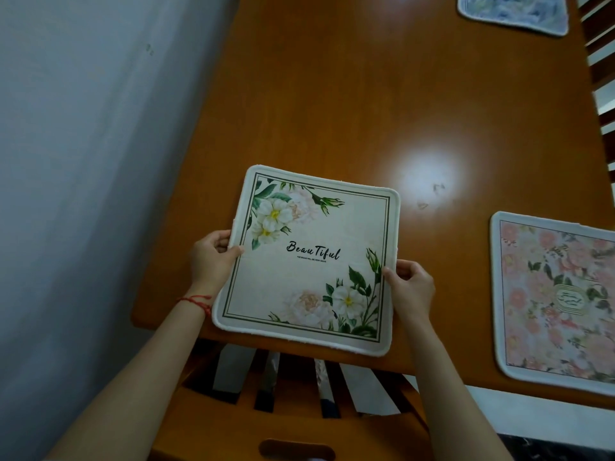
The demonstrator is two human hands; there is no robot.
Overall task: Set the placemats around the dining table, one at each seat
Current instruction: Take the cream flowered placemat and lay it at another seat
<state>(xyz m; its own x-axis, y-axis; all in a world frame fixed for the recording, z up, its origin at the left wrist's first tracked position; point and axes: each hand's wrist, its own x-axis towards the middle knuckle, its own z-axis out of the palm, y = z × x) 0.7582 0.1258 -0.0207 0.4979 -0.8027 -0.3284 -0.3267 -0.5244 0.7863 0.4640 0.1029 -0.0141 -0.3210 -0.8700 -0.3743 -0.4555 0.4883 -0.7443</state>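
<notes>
**Cream placemat held over the near end of the table**

So the cream placemat (307, 257) with white flowers and the word "Beautiful" in the middle is at the near end of the wooden dining table (349, 104), held by both hands. The left hand (213, 257) pinches the left edge about halfway up, thumb on top and fingers curled under. The right hand (411, 287) does the same on the right edge, a bit nearer the person. Both grips are closed on the mat.

It's pretty much square with rounded corners, so there's no real long axis. The print reads right way up from the near side, with its top edge pointing to the far end of the table. The whole mat is turned a little clockwise, so its far-right corner sits lower in view than its far-left one. Its near edge hangs just past the table's near edge, over the slatted back of a wooden chair (299, 394). Can't tell if it's lying flat on the wood or held just above.

A pink floral placemat (559, 294) lies flat on the right side of the table, well apart. A blue placemat (514, 11) lies at the far right. There's a red string bracelet (196, 301) on the left wrist, and a pale wall (83, 161) along the left.
</notes>
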